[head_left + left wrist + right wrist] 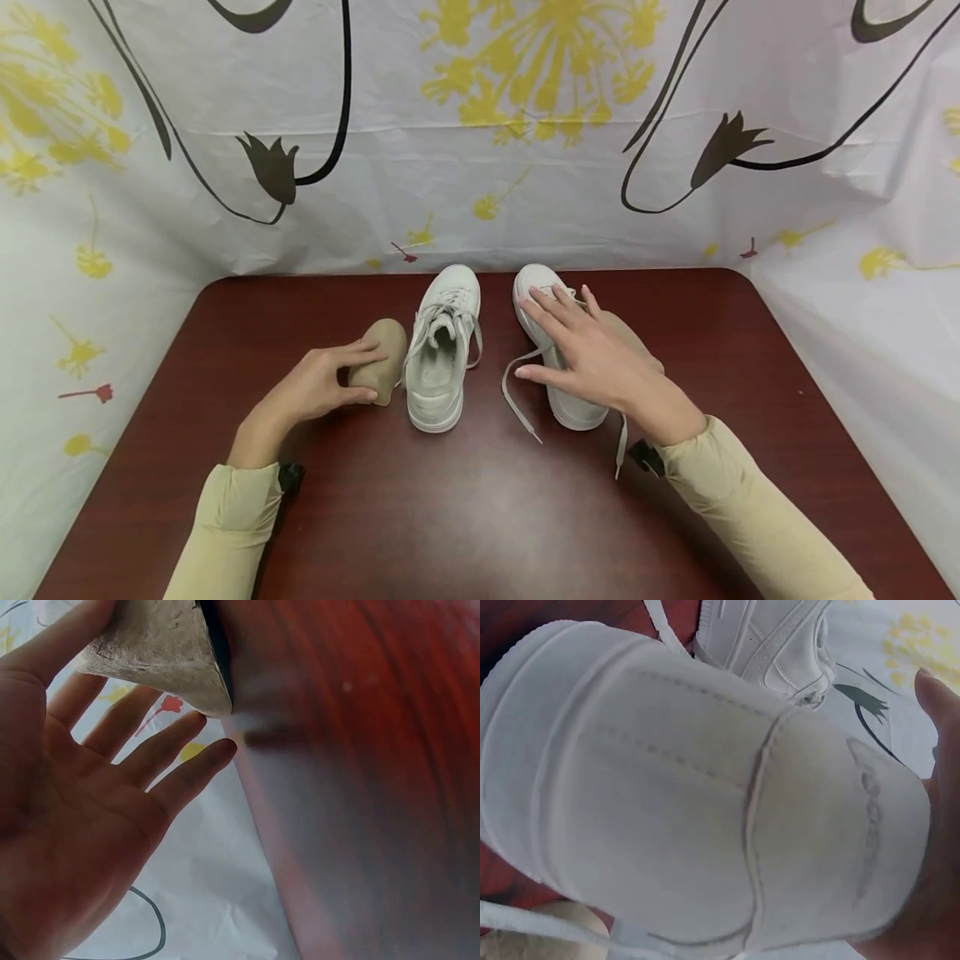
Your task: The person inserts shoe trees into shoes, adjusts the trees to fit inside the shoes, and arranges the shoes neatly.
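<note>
Two white lace-up sneakers lie side by side, toes away from me: the left sneaker [437, 408] and the right sneaker [575, 412]. My left hand [318, 379] holds a beige moulded shoe insert [387, 337] beside the left sneaker. Its thumb is at the near edge and other fingers lie over the top; in the left wrist view the insert [161, 645] sits between thumb and fingers. Spread, fairly straight fingers of my right hand [592, 354] hover over or touch the right sneaker, hiding its opening. Its heel [667, 787] fills the right wrist view.
A second beige insert [626, 333] lies right of the right sneaker, partly behind my hand. That sneaker's loose lace [517, 408] trails on the dark red table [480, 517]. Patterned white cloth [480, 200] hangs behind and at both sides.
</note>
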Tool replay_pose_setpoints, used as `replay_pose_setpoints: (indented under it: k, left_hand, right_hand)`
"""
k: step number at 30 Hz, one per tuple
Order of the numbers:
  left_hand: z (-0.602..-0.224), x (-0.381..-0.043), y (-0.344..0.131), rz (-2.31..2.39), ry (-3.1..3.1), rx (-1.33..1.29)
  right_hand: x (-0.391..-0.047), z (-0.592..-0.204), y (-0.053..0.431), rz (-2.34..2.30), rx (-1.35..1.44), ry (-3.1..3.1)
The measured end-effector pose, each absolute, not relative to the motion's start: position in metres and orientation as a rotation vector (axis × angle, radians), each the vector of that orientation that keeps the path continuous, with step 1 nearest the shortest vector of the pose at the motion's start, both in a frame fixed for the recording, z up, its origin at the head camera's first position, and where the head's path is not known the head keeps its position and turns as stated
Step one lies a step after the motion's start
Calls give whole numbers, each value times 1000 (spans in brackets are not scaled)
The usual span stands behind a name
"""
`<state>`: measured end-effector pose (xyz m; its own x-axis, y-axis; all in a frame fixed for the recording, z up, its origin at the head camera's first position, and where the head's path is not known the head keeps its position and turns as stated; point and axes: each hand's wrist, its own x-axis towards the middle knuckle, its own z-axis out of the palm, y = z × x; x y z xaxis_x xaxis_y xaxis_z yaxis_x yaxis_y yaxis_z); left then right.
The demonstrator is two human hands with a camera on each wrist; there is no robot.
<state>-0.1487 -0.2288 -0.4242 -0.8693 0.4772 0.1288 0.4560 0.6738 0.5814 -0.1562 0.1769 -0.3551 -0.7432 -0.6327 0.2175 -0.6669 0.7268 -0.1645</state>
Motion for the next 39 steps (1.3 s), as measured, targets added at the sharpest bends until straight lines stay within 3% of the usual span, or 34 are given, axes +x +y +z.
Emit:
replay_pose_setpoints:
  k: [39]
  left_hand:
    - [-423,-145,-227,1080,2973,733]
  right_hand:
    - [-169,-361,140,490,1106,-2799]
